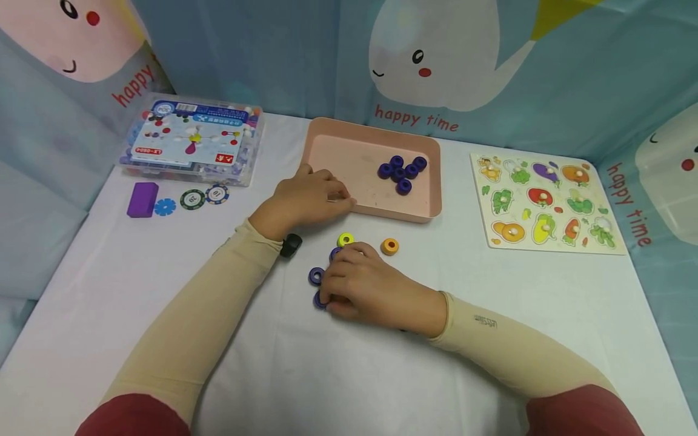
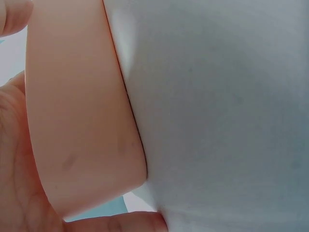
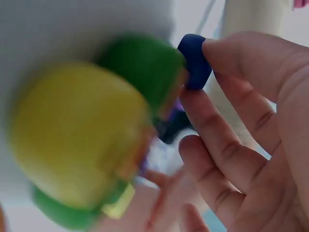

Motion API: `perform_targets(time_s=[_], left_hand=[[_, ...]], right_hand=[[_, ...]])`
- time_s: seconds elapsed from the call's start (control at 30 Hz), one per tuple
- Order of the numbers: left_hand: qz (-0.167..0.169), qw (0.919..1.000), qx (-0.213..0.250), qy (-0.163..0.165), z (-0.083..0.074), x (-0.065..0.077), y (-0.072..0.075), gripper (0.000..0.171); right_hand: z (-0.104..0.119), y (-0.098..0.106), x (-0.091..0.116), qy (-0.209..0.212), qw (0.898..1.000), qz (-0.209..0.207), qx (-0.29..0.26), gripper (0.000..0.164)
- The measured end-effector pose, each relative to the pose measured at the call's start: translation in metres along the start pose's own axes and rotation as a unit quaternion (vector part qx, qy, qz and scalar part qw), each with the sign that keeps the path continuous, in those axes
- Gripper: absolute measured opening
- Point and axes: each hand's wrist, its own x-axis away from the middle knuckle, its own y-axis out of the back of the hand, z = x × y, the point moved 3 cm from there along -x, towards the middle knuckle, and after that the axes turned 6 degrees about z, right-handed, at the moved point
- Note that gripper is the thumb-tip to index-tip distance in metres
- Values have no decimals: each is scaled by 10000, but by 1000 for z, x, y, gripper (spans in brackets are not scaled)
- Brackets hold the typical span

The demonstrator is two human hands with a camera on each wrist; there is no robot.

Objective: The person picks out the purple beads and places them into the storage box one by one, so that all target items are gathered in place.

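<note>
My left hand [image 1: 308,197] holds the near left corner of a shallow pink tray [image 1: 425,209]; its fingers spread around the tray wall [image 2: 82,121] in the left wrist view. Several dark blue ring beads [image 1: 398,174] lie inside the tray. On the cloth below it, my right hand [image 1: 373,284] pinches a blue bead [image 3: 194,60] between thumb and finger. Beside that hand lie another blue bead [image 1: 316,277], a yellow-green bead [image 1: 346,240] and an orange bead [image 1: 389,246]. Blurred yellow [image 3: 77,130] and green beads [image 3: 140,67] loom close in the right wrist view.
At the back left stands a clear plastic box [image 1: 188,139] of coloured parts. Before it lie a purple block [image 1: 143,200], a blue flower-shaped disc [image 1: 165,207] and two chips [image 1: 192,199]. A vegetable puzzle board [image 1: 545,203] lies at the right. Printed curtains [image 1: 327,60] line the table's back.
</note>
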Motion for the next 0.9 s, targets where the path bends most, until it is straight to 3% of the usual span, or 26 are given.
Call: perform_targets(time_s=[0.2, 0.3, 0.4, 0.53, 0.6, 0.9], left_hand=[[7, 10000, -1, 5, 1, 0, 0, 51], [-16, 10000, -21, -24, 1, 0, 0, 51], [-57, 10000, -11, -43, 1, -2, -2, 50], [-56, 10000, -23, -20, 0, -2, -3, 50], [-48, 10000, -40, -2, 0, -2, -3, 50], [-51, 10000, -26, -1, 1, -2, -2, 51]], right_hand=[[-21, 35, 11, -156, 9958, -708, -562, 8], [-50, 54, 18, -608, 9893, -1023, -841, 9], [-87, 64, 26, -1410, 9794, -1196, -807, 10], [-132, 60, 33, -2369, 9592, -1238, -926, 12], [-148, 56, 34, -2593, 9519, -1233, -1073, 14], [-175, 39, 18, -2902, 9500, -860, -768, 16]])
